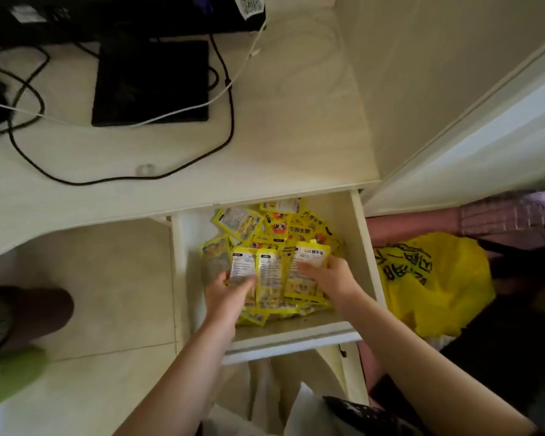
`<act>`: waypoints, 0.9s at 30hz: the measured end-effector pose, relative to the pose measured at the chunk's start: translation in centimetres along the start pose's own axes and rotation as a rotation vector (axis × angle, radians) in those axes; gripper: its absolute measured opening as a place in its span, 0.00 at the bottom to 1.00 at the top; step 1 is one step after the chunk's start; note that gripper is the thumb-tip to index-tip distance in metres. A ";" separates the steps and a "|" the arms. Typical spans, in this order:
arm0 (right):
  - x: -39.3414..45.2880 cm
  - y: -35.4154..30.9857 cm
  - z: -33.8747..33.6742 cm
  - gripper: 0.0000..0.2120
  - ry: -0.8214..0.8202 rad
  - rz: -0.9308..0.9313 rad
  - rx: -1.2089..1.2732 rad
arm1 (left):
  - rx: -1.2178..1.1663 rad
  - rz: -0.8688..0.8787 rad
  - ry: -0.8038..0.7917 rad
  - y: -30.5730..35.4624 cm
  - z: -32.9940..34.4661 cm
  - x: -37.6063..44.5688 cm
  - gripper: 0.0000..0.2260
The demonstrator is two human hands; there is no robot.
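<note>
- Drawer stands open below the desk. Its floor is covered w/ loose yellow sachets.
- Three held packets are fanned side by side, printed backs up. They are kept over the front half of the drawer, on top of the loose pile.
- Left hand: clenched on the lower end of the leftmost packet, fingers curled onto its face. Some blur here.
- Right hand: the rightmost packet is grasped at its right edge, approx. mid-height, w/ fingers laid across the front. The packet top sticks out beyond the fingertips.
- Middle packet sits between the two hands, overlapped by its neighbours. Which hand carries it can't be told.
- On the desk a black flat base, a black cable and a white cable are seen.
- Yellow plastic bag is noted just outside the drawer's right wall.
</note>
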State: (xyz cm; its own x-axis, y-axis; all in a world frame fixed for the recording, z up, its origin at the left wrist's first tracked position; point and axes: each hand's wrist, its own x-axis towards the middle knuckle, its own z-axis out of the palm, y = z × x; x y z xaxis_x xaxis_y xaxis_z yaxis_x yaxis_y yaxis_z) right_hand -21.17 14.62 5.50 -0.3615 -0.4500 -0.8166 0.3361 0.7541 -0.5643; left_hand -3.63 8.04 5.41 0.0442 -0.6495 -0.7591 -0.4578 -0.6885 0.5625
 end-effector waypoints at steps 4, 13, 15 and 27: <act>3.9 -0.6 1.5 0.19 -0.097 0.108 -0.002 | -0.012 -0.104 0.096 0.2 0.9 2.8 0.21; 13.3 -5.3 5.8 0.21 -0.049 0.112 -0.117 | -0.250 -0.113 0.134 4.1 0.3 12.0 0.15; 14.2 -5.6 5.1 0.05 0.027 0.133 -0.120 | -0.310 -0.112 0.093 4.7 0.0 12.8 0.08; 12.5 -4.1 -0.1 0.14 0.093 0.139 -0.412 | -0.081 -0.126 0.107 1.7 -1.4 10.9 0.05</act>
State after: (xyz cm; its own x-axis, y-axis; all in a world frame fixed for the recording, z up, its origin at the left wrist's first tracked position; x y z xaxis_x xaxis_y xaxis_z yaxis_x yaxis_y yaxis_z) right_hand -27.15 6.00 -2.36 -0.4208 -0.3001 -0.8561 0.0195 0.9405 -0.3392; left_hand -2.68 -0.67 -1.40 0.1928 -0.5841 -0.7885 -0.3698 -0.7876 0.4929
